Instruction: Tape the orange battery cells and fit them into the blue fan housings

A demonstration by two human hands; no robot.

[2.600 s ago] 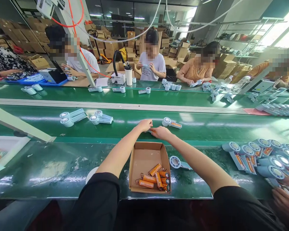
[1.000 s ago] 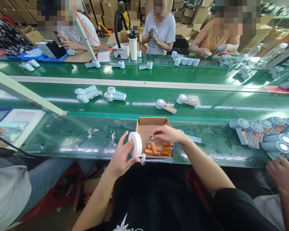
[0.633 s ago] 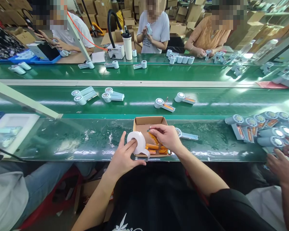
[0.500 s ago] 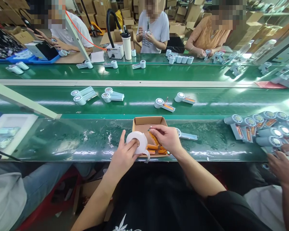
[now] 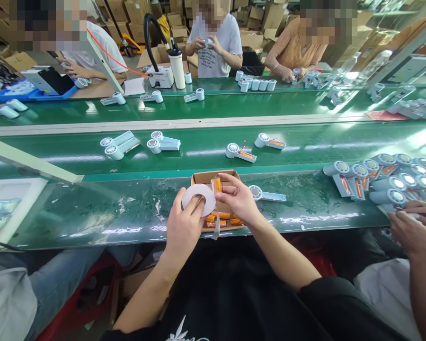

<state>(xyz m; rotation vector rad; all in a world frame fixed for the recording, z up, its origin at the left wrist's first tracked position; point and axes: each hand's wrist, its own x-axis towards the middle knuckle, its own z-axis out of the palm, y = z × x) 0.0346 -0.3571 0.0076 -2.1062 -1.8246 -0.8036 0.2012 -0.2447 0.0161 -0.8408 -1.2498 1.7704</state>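
My left hand (image 5: 185,221) has its fingers through the core of a white roll of tape (image 5: 206,202), whose loose end (image 5: 217,226) hangs down on the right. Between the fingertips of my right hand (image 5: 239,198) is an orange battery (image 5: 217,184), held upright close beside the roll. Under both hands a shallow cardboard box (image 5: 199,177) holds several more orange batteries (image 5: 218,217) with wires. To the right of the box lies a light-blue handheld fan (image 5: 270,195) with its handle channel uncovered.
Fans with batteries in their handles (image 5: 246,155) rest on the green belt (image 5: 195,163). Many fan bodies (image 5: 390,182) are bunched at the right, by a co-worker's hands (image 5: 415,222). A metal post (image 5: 28,158) slants in at left. People sit across the line.
My right hand has lifted the battery out of the box and brought it up to the roll. The tape, earlier absent from my left hand, came into it about a second ago.
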